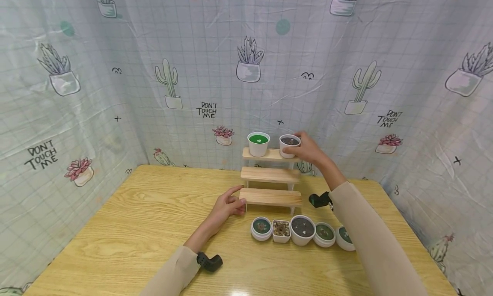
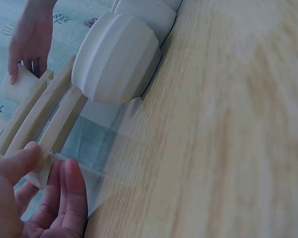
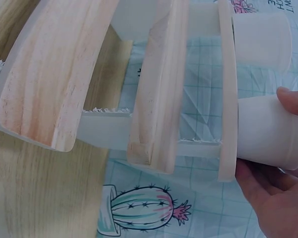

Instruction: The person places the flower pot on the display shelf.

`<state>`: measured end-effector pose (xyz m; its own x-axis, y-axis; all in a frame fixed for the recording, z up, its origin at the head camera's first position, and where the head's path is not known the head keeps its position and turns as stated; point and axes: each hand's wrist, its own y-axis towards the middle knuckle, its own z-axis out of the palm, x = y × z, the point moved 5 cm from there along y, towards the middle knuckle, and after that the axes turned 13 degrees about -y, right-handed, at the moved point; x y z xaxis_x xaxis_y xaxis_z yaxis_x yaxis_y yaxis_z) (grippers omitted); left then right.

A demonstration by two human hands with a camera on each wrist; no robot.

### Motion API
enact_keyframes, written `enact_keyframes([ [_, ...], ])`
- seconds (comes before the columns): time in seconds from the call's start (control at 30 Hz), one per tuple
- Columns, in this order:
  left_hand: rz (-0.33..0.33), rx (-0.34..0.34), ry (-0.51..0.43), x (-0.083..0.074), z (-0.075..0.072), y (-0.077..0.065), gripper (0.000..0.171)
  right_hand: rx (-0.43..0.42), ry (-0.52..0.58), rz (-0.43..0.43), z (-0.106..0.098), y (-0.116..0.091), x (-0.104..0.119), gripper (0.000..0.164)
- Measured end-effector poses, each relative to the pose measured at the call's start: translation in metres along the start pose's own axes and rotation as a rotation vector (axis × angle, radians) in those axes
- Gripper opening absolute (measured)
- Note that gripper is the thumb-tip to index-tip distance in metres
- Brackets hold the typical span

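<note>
A three-tier wooden stand with pale side supports stands on the table. My left hand holds the left end of its lowest shelf; in the left wrist view, the thumb lies against the board's end and the fingers curl below by the support. My right hand grips a white pot with a dark grey top, at the right end of the top shelf. The right wrist view shows the pot's base right at the board, thumb on one side and fingers on the other. Left of it on that shelf stands a white pot with a green top.
In front of the stand, several small pots line up: a round teal-topped one, a square pebble-filled one, a larger dark-topped one and a green-topped one. The right sleeve partly covers the last pot. A printed curtain hangs behind.
</note>
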<state>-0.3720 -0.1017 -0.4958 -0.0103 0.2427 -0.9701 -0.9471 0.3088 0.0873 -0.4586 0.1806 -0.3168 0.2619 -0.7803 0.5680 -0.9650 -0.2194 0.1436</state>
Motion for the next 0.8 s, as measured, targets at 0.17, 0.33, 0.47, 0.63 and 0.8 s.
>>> enact_keyframes([
  [0.17,-0.002,-0.002,-0.001,0.0,0.0,0.0,0.068,0.003,-0.012,-0.007,0.001,0.001,0.0,0.083],
  [0.33,-0.002,0.0,-0.001,0.0,0.0,0.0,0.068,0.004,-0.005,-0.024,0.0,0.0,0.001,0.084],
  [0.47,-0.004,0.0,-0.005,0.0,0.0,0.001,0.068,0.011,0.007,-0.032,0.001,-0.001,0.001,0.085],
  [0.63,-0.006,-0.001,-0.007,-0.001,0.0,0.0,0.068,0.032,0.013,-0.053,0.0,-0.004,0.001,0.085],
  [0.8,-0.005,-0.003,-0.005,0.0,0.0,0.0,0.068,0.067,0.028,-0.082,-0.002,-0.011,0.001,0.083],
])
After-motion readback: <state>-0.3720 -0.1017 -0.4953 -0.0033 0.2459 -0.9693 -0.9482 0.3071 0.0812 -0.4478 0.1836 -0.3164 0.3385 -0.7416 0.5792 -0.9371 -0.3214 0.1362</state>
